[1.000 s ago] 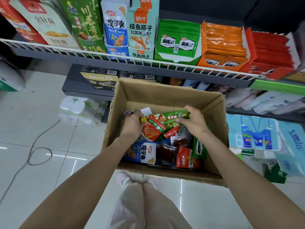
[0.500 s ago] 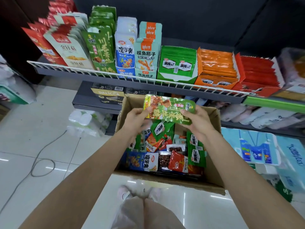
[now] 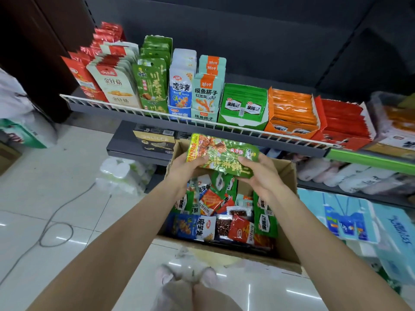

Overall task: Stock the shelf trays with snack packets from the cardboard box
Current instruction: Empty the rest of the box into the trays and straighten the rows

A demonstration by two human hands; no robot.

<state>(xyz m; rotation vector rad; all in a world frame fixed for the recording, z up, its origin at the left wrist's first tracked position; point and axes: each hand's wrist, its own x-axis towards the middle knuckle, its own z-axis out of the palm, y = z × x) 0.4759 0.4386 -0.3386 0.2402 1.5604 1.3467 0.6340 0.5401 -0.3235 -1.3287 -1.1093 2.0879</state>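
I hold a green snack packet [image 3: 222,156] with both hands at the centre of the frame, above the far end of the cardboard box [image 3: 289,176]. My left hand [image 3: 187,169] grips its left end, with my thumb curled over the yellow-edged front. My right hand [image 3: 260,173] grips its right end, the fingers [image 3: 248,160] curled over the front. The packet lies sideways, just below the white wire rail of the shelf [image 3: 202,125]. In the box below my hands lie mixed snack packets: a blue one [image 3: 194,227] at the near left, a red one [image 3: 241,228] beside it and green ones [image 3: 265,218] at the right wall. On the shelf in the upper part of the frame, trays stand side by side; a green tray [image 3: 155,86] shows packets like mine. The box sits on the pale tiled floor [image 3: 56,176].
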